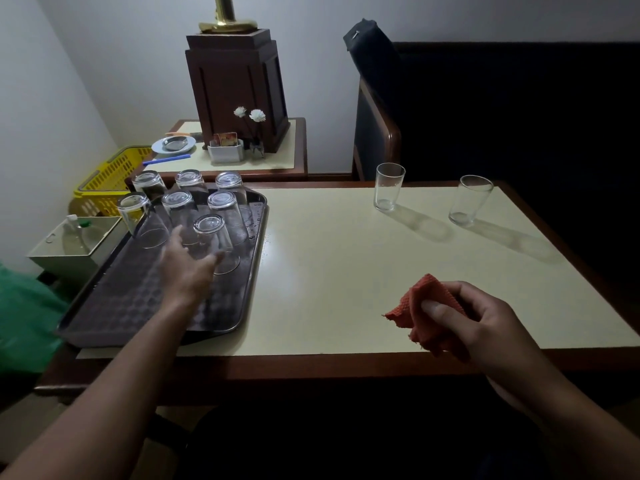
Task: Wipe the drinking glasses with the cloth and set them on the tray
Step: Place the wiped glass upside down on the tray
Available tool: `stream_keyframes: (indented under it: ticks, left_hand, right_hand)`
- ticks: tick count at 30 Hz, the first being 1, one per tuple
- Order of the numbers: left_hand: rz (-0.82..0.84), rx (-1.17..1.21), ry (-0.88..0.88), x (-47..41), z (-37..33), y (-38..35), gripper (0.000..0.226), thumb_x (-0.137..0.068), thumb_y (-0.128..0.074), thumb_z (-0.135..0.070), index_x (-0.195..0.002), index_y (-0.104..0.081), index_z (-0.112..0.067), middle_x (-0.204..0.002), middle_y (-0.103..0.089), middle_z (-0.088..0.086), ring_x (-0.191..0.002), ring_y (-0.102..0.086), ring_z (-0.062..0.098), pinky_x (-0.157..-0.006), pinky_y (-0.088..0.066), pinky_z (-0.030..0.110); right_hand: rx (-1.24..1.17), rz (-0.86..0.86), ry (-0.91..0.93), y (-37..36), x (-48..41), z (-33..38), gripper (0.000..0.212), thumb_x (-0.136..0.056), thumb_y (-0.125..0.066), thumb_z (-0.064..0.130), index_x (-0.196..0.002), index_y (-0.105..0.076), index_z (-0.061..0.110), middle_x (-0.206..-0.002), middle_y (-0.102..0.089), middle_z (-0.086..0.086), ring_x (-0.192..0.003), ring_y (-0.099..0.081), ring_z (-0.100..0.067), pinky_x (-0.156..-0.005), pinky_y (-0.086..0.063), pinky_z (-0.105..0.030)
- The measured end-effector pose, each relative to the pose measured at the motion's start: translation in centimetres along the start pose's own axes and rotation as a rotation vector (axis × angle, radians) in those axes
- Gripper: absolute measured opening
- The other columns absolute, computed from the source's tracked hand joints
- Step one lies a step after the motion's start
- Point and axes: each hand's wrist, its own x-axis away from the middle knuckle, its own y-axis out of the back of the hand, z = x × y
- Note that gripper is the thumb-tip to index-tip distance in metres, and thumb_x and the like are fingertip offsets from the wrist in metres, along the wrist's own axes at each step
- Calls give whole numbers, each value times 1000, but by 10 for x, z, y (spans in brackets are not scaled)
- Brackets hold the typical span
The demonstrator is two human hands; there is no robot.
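Over tray (121, 299): left hand (188, 268) spread beside inverted glass (212, 233) | right hand (485, 323) grips cloth (417, 317)

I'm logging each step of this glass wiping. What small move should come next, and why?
Probably move the left hand off the tray toward the nearer upright glass. The nearest inverted glass already stands there, the hand beside it looks open, the other upright glass also waits on the table, and the right hand grips the cloth.

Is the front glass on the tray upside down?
Yes, upside down: the front glass has its thick base on top, rim down on the tray.
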Motion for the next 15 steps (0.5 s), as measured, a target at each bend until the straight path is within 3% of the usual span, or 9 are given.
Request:
stream_keyframes:
  ticks: [2,4,7,11,15]
  left_hand:
    - [-175,-18,-117,14,-19,-1,63,-82,-81,-20,-138,-51,-17,-133,-53,16,-116,-59,30,-97,-51,38]
    - [-217,-24,-243,26,-43,-9,51,-82,-77,-22,-127,-54,-24,-126,-53,11,-111,-59,30,-96,-53,45]
    - [-123,-5,-322,35,-76,-37,47,-79,-79,-20,-121,-57,-23,-118,-57,7,-109,-59,29,-94,-52,49]
    - [32,44,-397,39,-119,-99,44,-80,-80,-22,-118,-60,-19,-114,-59,3,-104,-60,24,-89,-54,44]
    - [213,35,-363,24,-151,-178,48,-79,-83,-27,-119,-58,-17,-115,-59,3,-105,-59,22,-89,-53,42]
  right_hand:
    - [-3,-13,-23,3,-9,-4,14,-100,-68,18,-112,-72,13,-88,-80,-18,-87,-70,-56,-73,-50,-52]
    - [17,-13,-36,8,-21,-7,13,-101,-68,20,-112,-72,14,-86,-80,-20,-83,-66,-60,-71,-44,-49]
    - [45,-20,-25,17,-41,-11,11,-101,-68,18,-111,-72,14,-87,-81,-17,-86,-69,-58,-63,-46,-43]
    - [25,-56,5,32,-70,-11,13,-100,-71,17,-111,-72,13,-92,-81,-17,-88,-74,-52,-72,-58,-58]
    - [3,-101,16,51,-98,-6,13,-100,-71,16,-112,-70,10,-90,-81,-14,-87,-72,-52,-64,-54,-43]
